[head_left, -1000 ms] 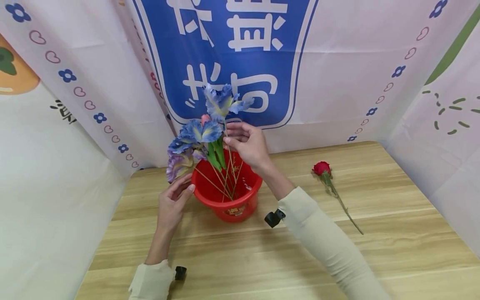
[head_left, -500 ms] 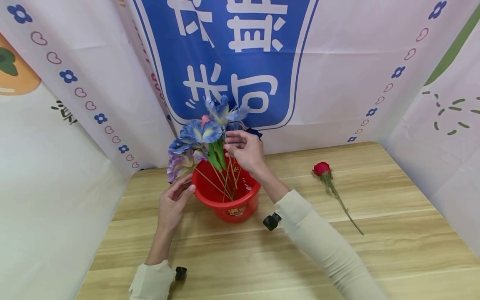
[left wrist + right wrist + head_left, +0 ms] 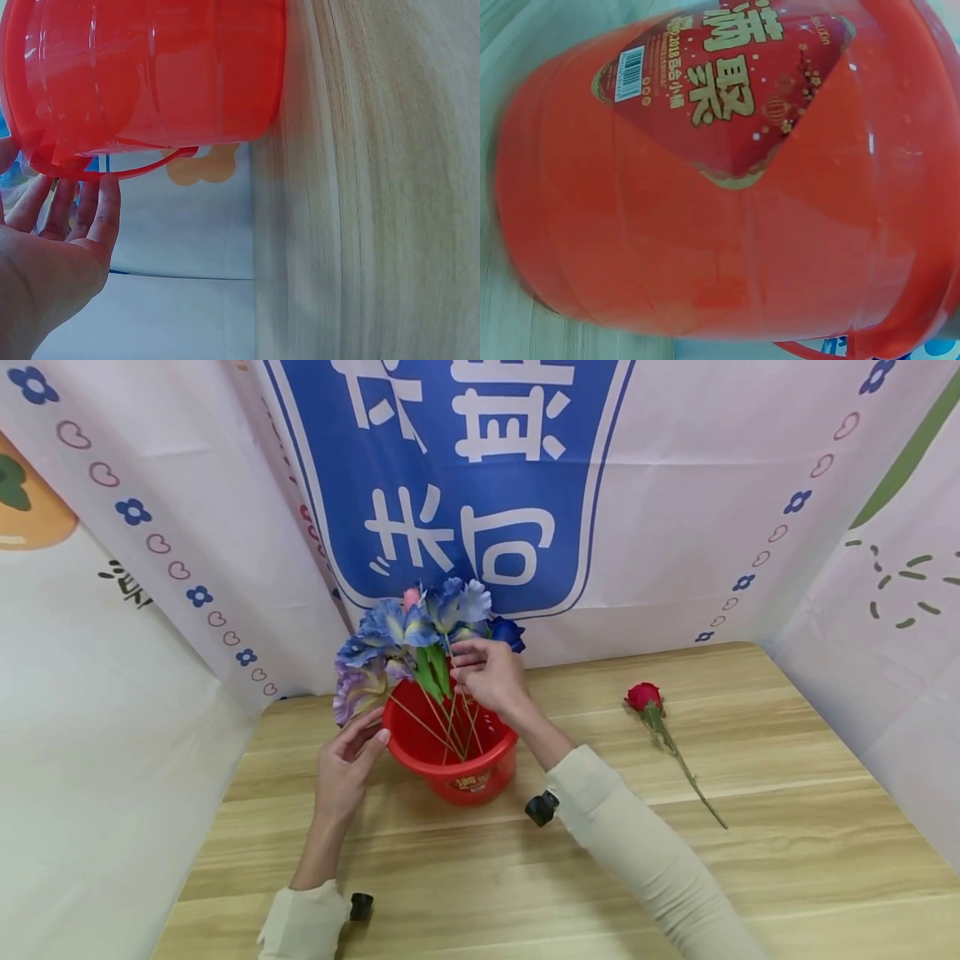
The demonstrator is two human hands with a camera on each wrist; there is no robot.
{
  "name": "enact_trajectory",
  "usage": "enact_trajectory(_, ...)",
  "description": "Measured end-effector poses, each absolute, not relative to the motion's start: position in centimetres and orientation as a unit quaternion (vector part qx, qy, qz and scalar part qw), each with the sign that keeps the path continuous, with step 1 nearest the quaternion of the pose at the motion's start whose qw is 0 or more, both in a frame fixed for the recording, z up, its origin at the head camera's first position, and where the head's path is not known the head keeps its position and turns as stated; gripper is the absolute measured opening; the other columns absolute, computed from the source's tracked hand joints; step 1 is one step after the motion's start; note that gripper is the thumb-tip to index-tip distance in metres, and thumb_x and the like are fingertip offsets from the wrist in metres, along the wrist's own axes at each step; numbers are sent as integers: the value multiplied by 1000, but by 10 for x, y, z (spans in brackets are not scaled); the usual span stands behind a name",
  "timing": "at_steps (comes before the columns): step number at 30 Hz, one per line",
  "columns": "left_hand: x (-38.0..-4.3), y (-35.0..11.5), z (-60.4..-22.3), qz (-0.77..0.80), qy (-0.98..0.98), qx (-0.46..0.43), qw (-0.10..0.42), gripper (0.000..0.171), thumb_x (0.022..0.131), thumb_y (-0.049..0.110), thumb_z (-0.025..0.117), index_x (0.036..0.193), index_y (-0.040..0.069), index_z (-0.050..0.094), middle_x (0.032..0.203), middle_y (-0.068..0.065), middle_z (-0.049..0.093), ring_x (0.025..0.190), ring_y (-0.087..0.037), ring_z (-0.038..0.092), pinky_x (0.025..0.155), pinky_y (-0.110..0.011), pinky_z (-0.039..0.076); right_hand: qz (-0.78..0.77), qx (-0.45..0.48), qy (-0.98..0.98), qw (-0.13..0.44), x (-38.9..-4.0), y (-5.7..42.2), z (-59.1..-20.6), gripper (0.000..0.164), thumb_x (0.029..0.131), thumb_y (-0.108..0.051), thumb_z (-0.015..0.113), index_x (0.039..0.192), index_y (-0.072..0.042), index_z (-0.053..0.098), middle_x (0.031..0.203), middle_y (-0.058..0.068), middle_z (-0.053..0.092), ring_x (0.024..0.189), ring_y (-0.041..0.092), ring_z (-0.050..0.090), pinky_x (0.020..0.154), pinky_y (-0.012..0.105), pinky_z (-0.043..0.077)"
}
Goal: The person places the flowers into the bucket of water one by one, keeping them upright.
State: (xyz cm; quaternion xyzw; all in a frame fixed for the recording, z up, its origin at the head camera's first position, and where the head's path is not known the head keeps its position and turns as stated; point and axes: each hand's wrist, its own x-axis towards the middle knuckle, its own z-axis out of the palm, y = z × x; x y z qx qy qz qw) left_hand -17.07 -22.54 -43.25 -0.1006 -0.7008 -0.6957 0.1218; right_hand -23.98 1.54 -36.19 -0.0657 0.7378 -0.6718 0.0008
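A red plastic bucket (image 3: pixel 450 772) stands upright on the table, holding several artificial flowers. My left hand (image 3: pixel 345 772) holds its left rim; in the left wrist view the fingers reach along the handle (image 3: pixel 139 171). My right hand (image 3: pixel 491 677), above the bucket's mouth, pinches the stem of a blue artificial iris (image 3: pixel 453 603), whose lower stem reaches inside. To its left are more blue irises (image 3: pixel 390 625), a purple iris (image 3: pixel 356 693) and a pink bud (image 3: pixel 411 600) with green leaves. A dark blue rose (image 3: pixel 507 633) shows behind my right hand. The right wrist view shows mostly bucket wall and label (image 3: pixel 735 90).
On the right of the wooden table (image 3: pixel 600 877) lies a red artificial rose (image 3: pixel 645 697), its stem pointing toward the front. A white backdrop (image 3: pixel 675 552) with a blue printed sign (image 3: pixel 450 468) rises close behind the bucket.
My right hand has lowered the pinched iris, its bloom now level with the other irises. The dark blue rose has come into sight. My left hand and the bucket have stayed in place.
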Motion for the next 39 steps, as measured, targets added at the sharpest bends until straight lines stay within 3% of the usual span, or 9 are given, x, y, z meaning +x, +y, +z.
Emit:
enact_trajectory(10, -171, -227, -430, -687, -710, -95, 122, 38, 93, 6, 69, 130, -1, 63, 132, -20, 62, 114, -20, 65, 91, -23, 56, -646, -53, 760, 34, -238, 13, -361, 32, 89, 3, 68, 120, -7, 69, 106, 13, 71, 97, 29, 71, 79, 46, 62)
enact_trajectory(20, -171, -227, -430, -684, -713, -95, 122, 38, 93, 6, 69, 130, 0, 63, 132, -20, 62, 114, -19, 65, 92, -24, 56, -607, -74, 792, 7, -229, 17, -358, 33, 89, -8, 73, 122, -11, 69, 108, 5, 72, 95, 15, 69, 80, 29, 60)
enact_trajectory(31, -172, -226, -432, -688, -709, -96, 123, 38, 93, 6, 69, 129, -2, 63, 132, -21, 62, 112, -19, 65, 91, -24, 56, -639, -100, 763, -2, -213, 31, -353, 34, 90, -12, 74, 123, -8, 68, 111, 9, 72, 98, 19, 70, 83, 31, 61)
enact_trajectory(39, -172, -226, -432, -685, -712, -98, 124, 39, 93, 6, 69, 130, -3, 62, 133, -24, 60, 119, -36, 61, 91, -23, 56, -682, -104, 724, -6, -200, 59, -351, 34, 91, -11, 73, 125, -8, 67, 115, 11, 69, 100, 24, 69, 83, 35, 61)
